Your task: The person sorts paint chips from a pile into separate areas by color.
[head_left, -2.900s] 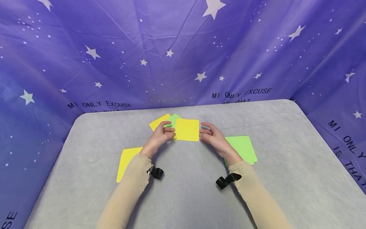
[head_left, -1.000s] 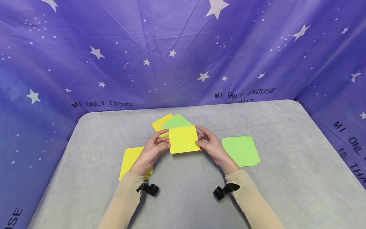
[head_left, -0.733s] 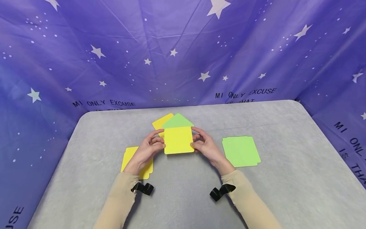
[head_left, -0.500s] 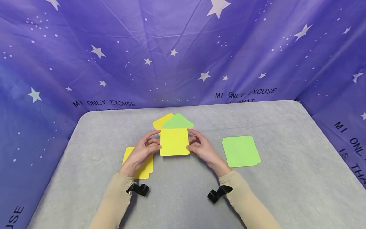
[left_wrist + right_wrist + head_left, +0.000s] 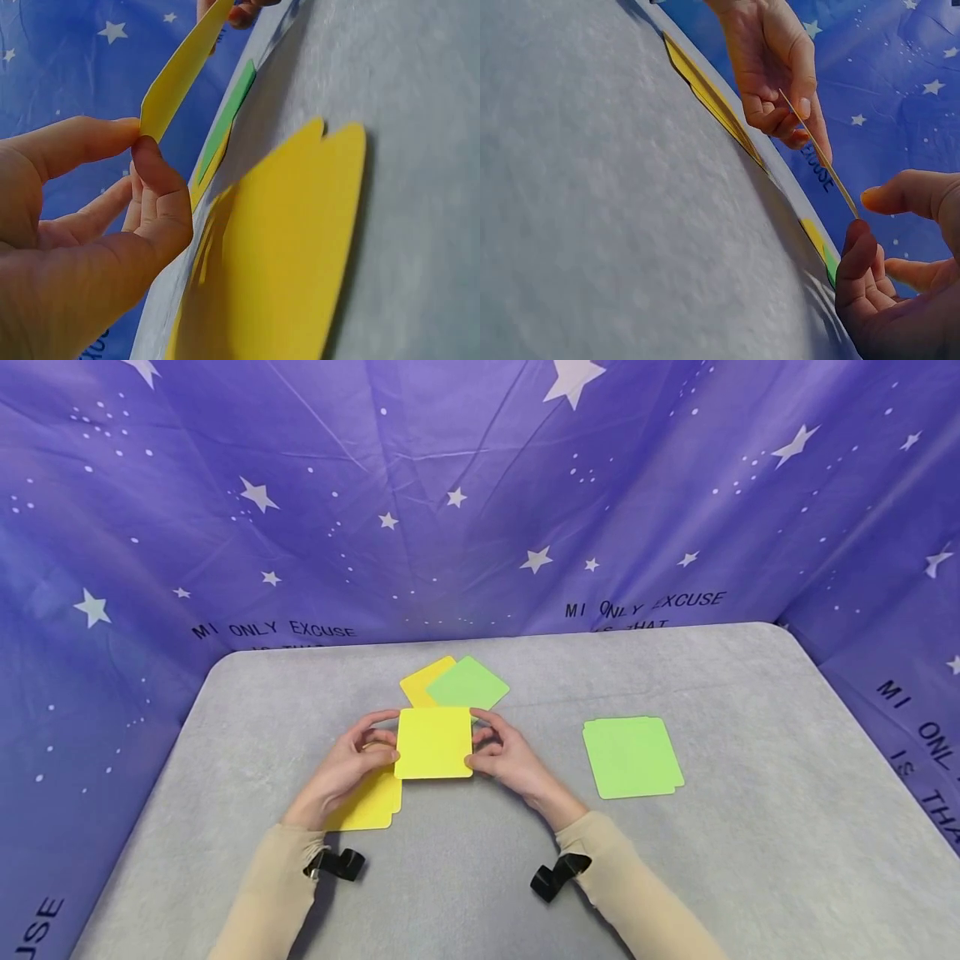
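Two hands hold one yellow card (image 5: 434,742) up off the grey bench (image 5: 750,860), near the middle of the head view.

Far left and behind, a purple cloth (image 5: 150,485) with white stars hangs all around the bench.

At the lower left of the middle sits a yellow pile (image 5: 371,806) of cards. It lies flat on the bench. The left hand (image 5: 341,772) is above this pile and hides part of it. In the left wrist view the yellow pile (image 5: 285,255) fills the lower middle, and the cards in it are a bit fanned out.

The left hand pinches the left edge of the yellow card. The thumb and one of its fingers (image 5: 161,187) are curled and squeeze the card's edge between them. The card (image 5: 184,71) tilts up toward the top of that view.

The yellow card sits between the two hands. Its lower left corner hangs over the top of the yellow pile.

Just above the card, two more cards lie flat on the bench: a small yellow one (image 5: 420,681) and a green one (image 5: 468,685) lying partly on it.

The right hand (image 5: 510,760) pinches the right edge of the yellow card. In the right wrist view its thumb and fingers (image 5: 859,251) are curled close around the thin edge (image 5: 817,154).

Off to the right, well apart from the hands, a green pile (image 5: 632,757) lies flat on the bench.
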Motion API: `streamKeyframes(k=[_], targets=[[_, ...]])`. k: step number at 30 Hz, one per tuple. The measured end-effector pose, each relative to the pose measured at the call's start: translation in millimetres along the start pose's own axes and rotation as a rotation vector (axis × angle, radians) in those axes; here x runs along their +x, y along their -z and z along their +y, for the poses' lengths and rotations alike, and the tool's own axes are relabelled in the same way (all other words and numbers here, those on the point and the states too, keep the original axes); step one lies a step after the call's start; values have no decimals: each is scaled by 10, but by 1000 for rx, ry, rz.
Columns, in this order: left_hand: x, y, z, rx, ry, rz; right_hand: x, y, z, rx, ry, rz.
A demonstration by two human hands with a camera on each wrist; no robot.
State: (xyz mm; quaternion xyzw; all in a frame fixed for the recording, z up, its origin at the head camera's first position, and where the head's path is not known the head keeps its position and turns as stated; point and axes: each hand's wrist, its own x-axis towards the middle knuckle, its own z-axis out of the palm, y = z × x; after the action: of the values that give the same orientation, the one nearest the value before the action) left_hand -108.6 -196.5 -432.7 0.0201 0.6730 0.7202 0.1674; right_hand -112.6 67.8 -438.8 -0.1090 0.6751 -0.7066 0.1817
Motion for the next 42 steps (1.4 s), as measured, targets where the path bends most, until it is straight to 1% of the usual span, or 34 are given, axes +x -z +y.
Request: streamKeyframes(k=[5, 9, 12, 18, 27, 29, 33, 36, 38, 42], targets=[[-92, 127, 3, 81, 30, 38, 24, -128, 4, -7, 2, -33], [-170, 232, -1, 168, 47, 57, 54, -243, -1, -15, -18, -51], [-227, 304, -2, 211, 56, 71, 78, -323, -9, -20, -20, -72], [-315, 416, -8, 256, 62, 98, 129, -451, -2, -36, -28, -100], [-425, 515, 51, 296, 80, 147, 172, -576, -5, -59, -57, -127], [-456, 552, 52, 320, 81, 163, 188, -594, 5, -67, -62, -140], [-519, 637, 41, 427, 82, 215, 206, -576, 41, -81, -78, -155], [-553, 686, 39, 484, 94, 251, 193, -532, 52, -82, -79, -151], [-562, 706, 42, 482, 100, 258, 187, -500, 53, -72, -70, -143], [-546, 710, 60, 475, 99, 249, 184, -450, 38, -54, -53, -130]])
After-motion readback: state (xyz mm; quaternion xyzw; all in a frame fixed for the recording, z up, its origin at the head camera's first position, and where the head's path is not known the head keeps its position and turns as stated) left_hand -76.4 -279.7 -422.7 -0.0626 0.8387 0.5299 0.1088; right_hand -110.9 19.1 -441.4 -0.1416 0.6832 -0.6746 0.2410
